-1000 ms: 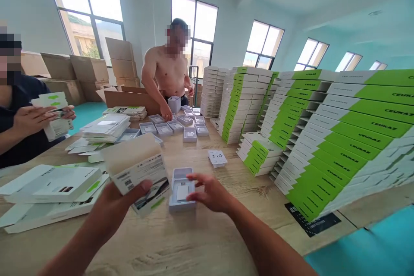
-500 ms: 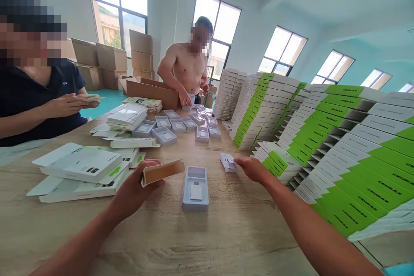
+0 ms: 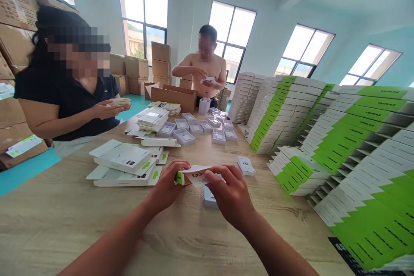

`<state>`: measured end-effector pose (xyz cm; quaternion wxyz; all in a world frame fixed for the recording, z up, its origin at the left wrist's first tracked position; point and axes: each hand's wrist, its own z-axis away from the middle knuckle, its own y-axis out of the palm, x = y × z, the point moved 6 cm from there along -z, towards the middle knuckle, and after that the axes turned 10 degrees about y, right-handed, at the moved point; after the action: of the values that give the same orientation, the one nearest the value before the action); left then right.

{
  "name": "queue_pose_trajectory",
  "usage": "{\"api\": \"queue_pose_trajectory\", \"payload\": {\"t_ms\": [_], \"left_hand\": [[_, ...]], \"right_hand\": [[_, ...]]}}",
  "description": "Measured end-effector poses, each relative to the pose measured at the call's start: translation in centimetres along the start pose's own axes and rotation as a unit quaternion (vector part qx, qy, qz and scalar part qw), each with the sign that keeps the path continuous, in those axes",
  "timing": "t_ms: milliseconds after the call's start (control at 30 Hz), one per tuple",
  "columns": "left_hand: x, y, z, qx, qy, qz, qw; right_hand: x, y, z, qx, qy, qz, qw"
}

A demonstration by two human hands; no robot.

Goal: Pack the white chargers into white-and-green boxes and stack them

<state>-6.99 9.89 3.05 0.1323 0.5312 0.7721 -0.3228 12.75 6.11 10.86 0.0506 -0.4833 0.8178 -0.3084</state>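
My left hand [image 3: 170,184] grips a small green-and-white carton [image 3: 180,177] with its open end turned to the right. Between the thumb and fingers of my right hand [image 3: 231,192] is a white printed leaflet [image 3: 198,176], held at the carton's opening; how far it reaches inside I cannot tell. Below my right hand a plastic tray [image 3: 210,198] lies on the table, mostly hidden by the hand. Beyond that hand, to the right, rests a small pile of leaflets [image 3: 246,166].
Flat cartons [image 3: 124,157] lie to the left, with a stack of cartons [image 3: 152,118] behind. Several plastic trays [image 3: 196,127] fill the middle back. High rows of green-and-white boxes [image 3: 355,138] stand right. One person [image 3: 77,95] is at left, another [image 3: 207,69] across the table.
My right hand has brought a leaflet from the pile leftward to the carton's opening. The view has swung left. The person across now holds something white at chest height.
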Motion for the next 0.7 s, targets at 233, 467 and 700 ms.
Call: {"api": "queue_pose_trajectory", "payload": {"t_ms": [233, 467, 700], "left_hand": [[0.3, -0.5, 0.0, -0.001, 0.004, 0.006, 1.0], [0.2, -0.8, 0.3, 0.007, 0.029, -0.021, 0.999], [0.1, -0.3, 0.8, 0.032, 0.071, -0.063, 0.995]], "right_hand": [[-9.3, 3.6, 3.7, 0.289, 0.042, 0.156, 0.944], [-9.7, 8.8, 2.8, 0.531, -0.033, 0.166, 0.831], [-5.0, -0.2, 3.2, 0.493, 0.093, 0.035, 0.864]]}}
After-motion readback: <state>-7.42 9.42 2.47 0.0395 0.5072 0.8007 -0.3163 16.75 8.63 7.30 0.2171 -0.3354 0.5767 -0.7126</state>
